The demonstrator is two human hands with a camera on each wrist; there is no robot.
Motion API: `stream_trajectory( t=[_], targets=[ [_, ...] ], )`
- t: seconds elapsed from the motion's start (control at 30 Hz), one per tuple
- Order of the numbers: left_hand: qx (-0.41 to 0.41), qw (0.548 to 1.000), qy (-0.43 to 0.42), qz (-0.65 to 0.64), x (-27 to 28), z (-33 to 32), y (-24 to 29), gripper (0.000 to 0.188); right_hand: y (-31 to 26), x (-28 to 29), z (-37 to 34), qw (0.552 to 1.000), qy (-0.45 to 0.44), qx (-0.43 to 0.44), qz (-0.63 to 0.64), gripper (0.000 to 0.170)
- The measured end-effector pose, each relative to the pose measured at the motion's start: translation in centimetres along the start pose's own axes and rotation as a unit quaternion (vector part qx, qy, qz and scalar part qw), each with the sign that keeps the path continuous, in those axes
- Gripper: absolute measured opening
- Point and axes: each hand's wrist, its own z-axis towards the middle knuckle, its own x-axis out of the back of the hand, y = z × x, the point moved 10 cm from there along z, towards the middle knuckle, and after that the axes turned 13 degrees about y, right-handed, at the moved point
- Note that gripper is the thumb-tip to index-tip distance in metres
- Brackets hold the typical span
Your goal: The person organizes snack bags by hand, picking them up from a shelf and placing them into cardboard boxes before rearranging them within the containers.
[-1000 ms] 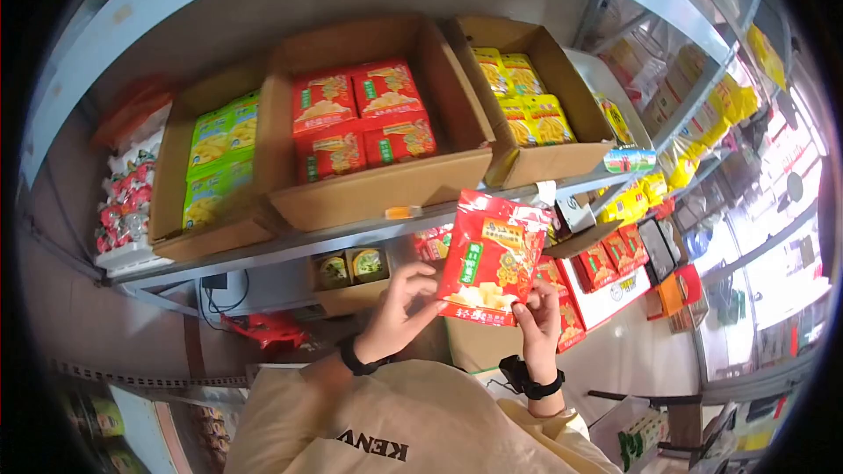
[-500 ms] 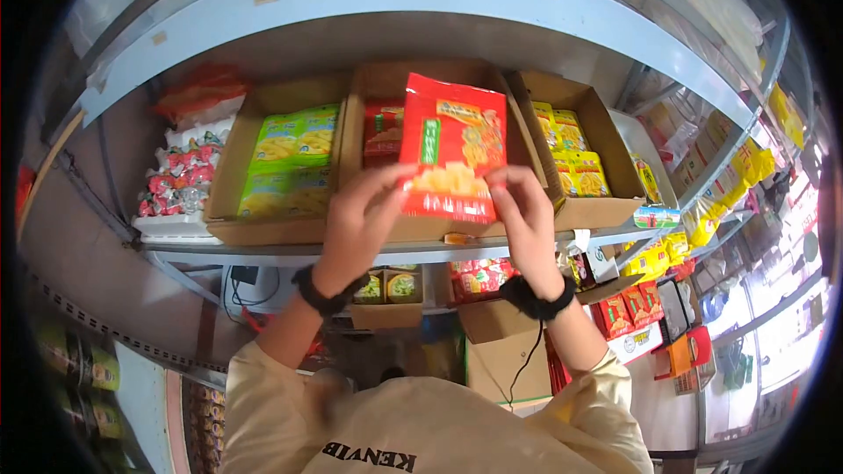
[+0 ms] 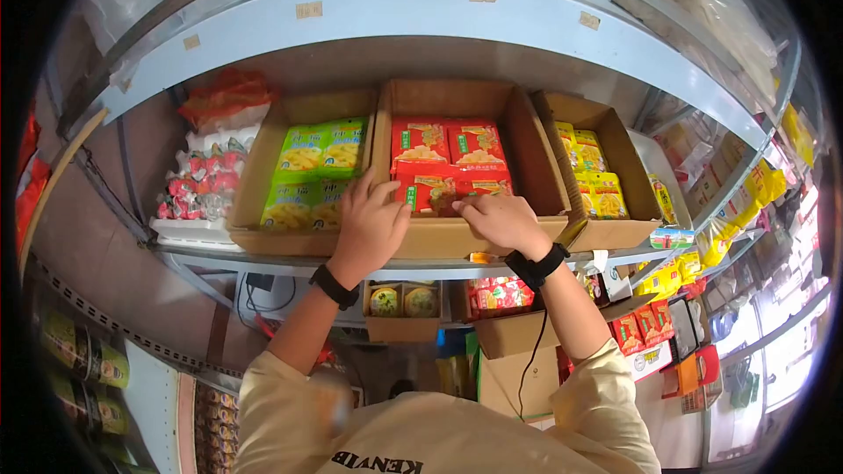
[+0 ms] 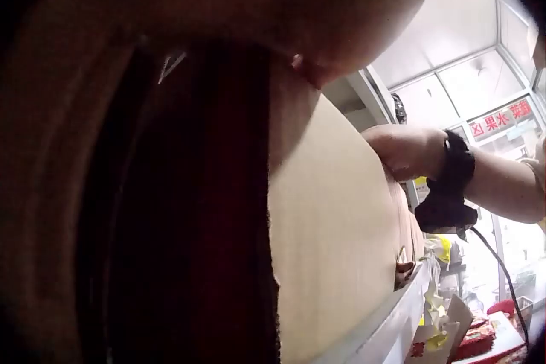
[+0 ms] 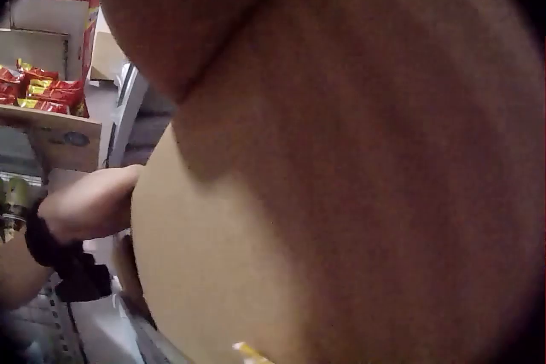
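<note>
Both hands are at the front of the middle cardboard box (image 3: 439, 237), which holds red snack packets (image 3: 421, 142) lying flat in two rows. Over the front left corner, my left hand (image 3: 373, 224) has its fingers reaching to the near left red packet (image 3: 430, 191). My right hand (image 3: 505, 221) lies across the front rim, fingertips at the near right red packet (image 3: 483, 186) and partly hidden. Brown cardboard fills much of both wrist views, with the opposite hand beyond it.
Left of it is a box of green packets (image 3: 299, 202), then a white tray of wrapped sweets (image 3: 198, 233). To the right stands a box of yellow packets (image 3: 606, 197). A metal shelf beam (image 3: 421, 13) crosses above; boxed goods stand below.
The red packet held in both hands was carried up and forward to the middle box and lowered there. It is no longer held up before me; the hands are now at the box front.
</note>
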Motion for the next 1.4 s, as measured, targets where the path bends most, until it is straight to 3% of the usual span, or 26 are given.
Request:
stream_trajectory(
  t=[0.17, 0.27, 0.4, 0.5, 0.6, 0.7, 0.8, 0.9, 1.0, 1.13, 1.2, 1.3, 1.33, 1.4],
  targets=[
    [-0.010, 1.000, -0.021, -0.007, -0.6, -0.2, -0.1, 0.021, -0.1, -1.2, 0.3, 0.996, -0.084, 0.008, 0.010, 0.044],
    [-0.016, 1.000, -0.016, 0.001, -0.7, -0.2, 0.0, 0.021, 0.3, -4.1, 1.7, 0.981, -0.089, 0.075, 0.157, 0.045],
    [-0.008, 1.000, -0.018, -0.007, -0.6, -0.1, 0.0, 0.021, -0.2, -4.5, 0.9, 0.963, -0.241, 0.029, 0.118, 0.048],
    [-0.014, 1.000, -0.011, -0.014, -0.7, -0.1, 0.0, 0.020, 0.0, -4.8, 1.0, 0.965, -0.246, 0.041, 0.082, 0.047],
    [-0.018, 1.000, -0.005, -0.013, -0.6, -0.2, 0.1, 0.019, -0.3, -5.7, 1.6, 0.961, -0.234, 0.119, 0.085, 0.040],
    [-0.017, 1.000, -0.004, -0.014, -0.7, -0.2, 0.0, 0.019, -0.7, -5.0, 1.3, 0.960, -0.235, 0.107, 0.104, 0.039],
    [-0.007, 1.000, -0.006, -0.019, -0.7, -0.2, 0.0, 0.019, 0.0, -5.8, 1.7, 0.960, -0.238, 0.087, 0.120, 0.049],
    [-0.006, 1.000, -0.007, -0.018, -0.7, -0.4, 0.0, 0.019, 0.4, -5.7, 1.0, 0.953, -0.277, 0.001, 0.121, 0.049],
    [-0.004, 1.000, -0.010, -0.016, -0.7, -0.3, 0.0, 0.018, -0.9, -3.9, 0.0, 0.951, -0.289, -0.004, 0.113, 0.050],
    [0.022, 0.997, -0.078, -0.010, -1.6, -0.6, -0.4, 0.026, 0.0, -4.3, 1.6, 0.978, -0.178, 0.052, 0.095, 0.041],
    [0.022, 0.998, -0.062, -0.021, -1.5, -0.7, -0.6, 0.026, -0.4, -3.0, 1.6, 0.988, -0.114, 0.069, 0.073, 0.039],
    [0.013, 0.999, -0.053, 0.001, -1.3, -0.7, -0.4, 0.021, -0.7, 1.0, 0.0, 0.998, 0.065, -0.005, 0.025, 0.036],
    [0.008, 0.998, -0.052, 0.015, -1.2, -0.8, -0.3, 0.019, -1.3, 1.8, -0.5, 0.986, 0.162, 0.046, 0.008, 0.023],
    [0.006, 0.998, -0.061, 0.033, -1.2, -1.0, -0.6, 0.020, -2.9, 3.7, -3.6, 0.942, 0.305, 0.120, 0.069, 0.019]
  ],
)
